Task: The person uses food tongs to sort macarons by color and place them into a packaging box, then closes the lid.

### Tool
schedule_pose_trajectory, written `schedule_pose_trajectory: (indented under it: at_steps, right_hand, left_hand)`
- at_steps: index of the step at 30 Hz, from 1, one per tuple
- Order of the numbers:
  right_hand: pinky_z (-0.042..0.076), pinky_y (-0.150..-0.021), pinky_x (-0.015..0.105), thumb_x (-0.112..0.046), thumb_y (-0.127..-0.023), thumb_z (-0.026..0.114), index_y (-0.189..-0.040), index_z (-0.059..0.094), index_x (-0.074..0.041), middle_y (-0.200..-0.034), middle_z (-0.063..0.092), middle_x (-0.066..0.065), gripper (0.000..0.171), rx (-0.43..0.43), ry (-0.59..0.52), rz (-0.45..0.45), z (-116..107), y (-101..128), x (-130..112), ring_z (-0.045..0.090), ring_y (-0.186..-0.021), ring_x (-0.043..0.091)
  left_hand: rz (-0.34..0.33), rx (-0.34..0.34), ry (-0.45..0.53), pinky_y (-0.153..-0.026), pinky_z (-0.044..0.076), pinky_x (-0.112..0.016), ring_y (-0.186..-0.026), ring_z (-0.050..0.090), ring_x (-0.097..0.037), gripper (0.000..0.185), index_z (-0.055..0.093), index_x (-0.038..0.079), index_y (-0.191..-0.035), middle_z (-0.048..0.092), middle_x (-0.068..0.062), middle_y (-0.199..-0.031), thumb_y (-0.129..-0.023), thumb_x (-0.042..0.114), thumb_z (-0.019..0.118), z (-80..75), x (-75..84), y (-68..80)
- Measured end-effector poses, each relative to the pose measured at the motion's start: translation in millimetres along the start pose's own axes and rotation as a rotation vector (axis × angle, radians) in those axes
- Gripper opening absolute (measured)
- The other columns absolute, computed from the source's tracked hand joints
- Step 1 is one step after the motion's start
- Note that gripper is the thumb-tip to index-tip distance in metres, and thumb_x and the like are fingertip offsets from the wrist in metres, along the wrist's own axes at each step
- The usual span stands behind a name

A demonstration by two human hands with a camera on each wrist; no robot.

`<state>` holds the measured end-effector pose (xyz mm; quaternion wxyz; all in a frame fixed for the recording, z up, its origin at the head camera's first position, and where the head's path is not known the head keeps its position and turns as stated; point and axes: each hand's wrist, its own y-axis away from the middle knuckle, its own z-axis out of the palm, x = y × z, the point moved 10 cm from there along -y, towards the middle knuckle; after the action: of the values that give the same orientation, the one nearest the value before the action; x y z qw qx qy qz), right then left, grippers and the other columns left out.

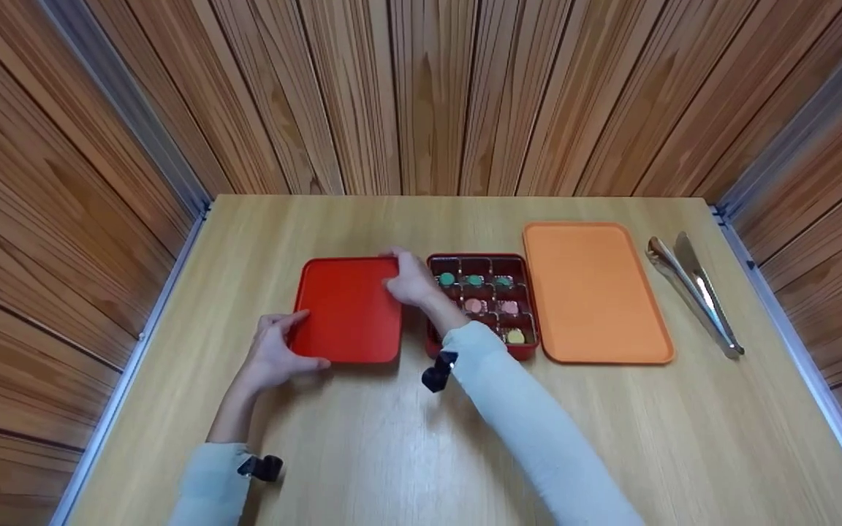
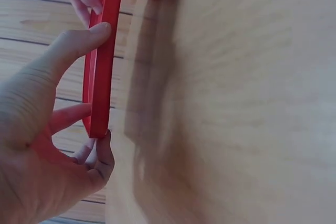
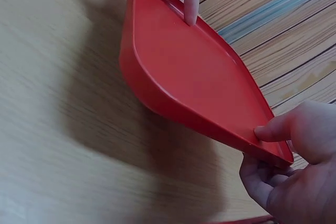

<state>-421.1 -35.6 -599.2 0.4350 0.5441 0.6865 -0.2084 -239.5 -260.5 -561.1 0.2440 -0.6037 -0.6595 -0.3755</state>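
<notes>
both hands are pinching the red box lid [image 1: 348, 307] at opposite corners: the left hand [image 1: 275, 354] on its near-left corner, the right hand [image 1: 412, 277] on its far-right corner, just beside the compartmented box [image 1: 520, 351]. it is looking light, stiff and smooth, so gripping the rim seems best.

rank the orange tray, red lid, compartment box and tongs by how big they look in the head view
1. orange tray, clearly largest.
2. red lid and compartment box: look alike; the right hand and sleeve cover part of the box, so no ranking.
3. tongs: long but thin, smallest area.
</notes>
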Motion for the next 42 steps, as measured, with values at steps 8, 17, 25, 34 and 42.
schedule_pose_trajectory:
  at_steps: [8, 17, 25, 34, 42]
  right_hand:
    - [0.053, -0.124, 0.044, -0.004, -0.103, 0.070, -0.155, 0.065, -0.020, -0.158, 0.066, 0.014, 0.055, 0.006, -0.003, -0.006, -31.4, 22.0, -15.9, 0.062, -0.142, 0.028]
    - [0.048, -0.130, 0.051, -0.002, -0.108, 0.063, -0.163, 0.056, -0.012, -0.163, 0.059, 0.019, 0.056, -0.002, 0.014, 0.035, -75.3, 72.0, -50.0, 0.058, -0.145, 0.032]
    - [0.047, -0.131, 0.050, 0.003, -0.104, 0.065, -0.161, 0.058, -0.006, -0.163, 0.060, 0.022, 0.058, 0.030, 0.000, 0.003, -104.4, 75.8, -37.5, 0.056, -0.148, 0.036]
    - [0.046, -0.131, 0.052, 0.001, -0.105, 0.064, -0.162, 0.057, -0.006, -0.165, 0.058, 0.023, 0.058, 0.033, 0.026, 0.009, -131.3, 81.1, -25.8, 0.054, -0.148, 0.037]
    - [0.052, -0.121, 0.047, 0.004, -0.104, 0.062, -0.163, 0.055, -0.005, -0.162, 0.059, 0.026, 0.060, 0.053, 0.008, 0.032, -152.1, 82.8, -13.2, 0.057, -0.141, 0.036]
  left_hand:
    - [0.005, 0.014, 0.018, -0.122, 0.056, -0.060, -0.151, 0.043, -0.042, 0.101, 0.046, 0.004, -0.170, 0.042, -0.024, -0.159, -0.087, 0.029, 0.097, 8.4, 22.7, -0.9]
    - [0.031, 0.033, 0.009, -0.119, 0.060, -0.061, -0.149, 0.046, -0.043, 0.099, 0.048, 0.003, -0.169, 0.044, -0.026, -0.160, -0.087, 0.027, 0.097, 21.0, 54.6, -7.2]
    - [0.054, 0.028, 0.029, -0.118, 0.062, -0.059, -0.149, 0.049, -0.041, 0.097, 0.051, 0.004, -0.168, 0.047, -0.025, -0.160, -0.086, 0.026, 0.098, 38.4, 77.1, -14.2]
    - [0.048, 0.025, 0.026, -0.119, 0.063, -0.057, -0.149, 0.051, -0.041, 0.097, 0.052, 0.007, -0.168, 0.048, -0.023, -0.162, -0.085, 0.030, 0.099, 58.1, 98.6, -22.5]
    - [0.052, 0.043, 0.036, -0.118, 0.063, -0.055, -0.146, 0.055, -0.040, 0.096, 0.055, 0.007, -0.166, 0.051, -0.023, -0.159, -0.084, 0.030, 0.100, 75.1, 119.5, -29.4]
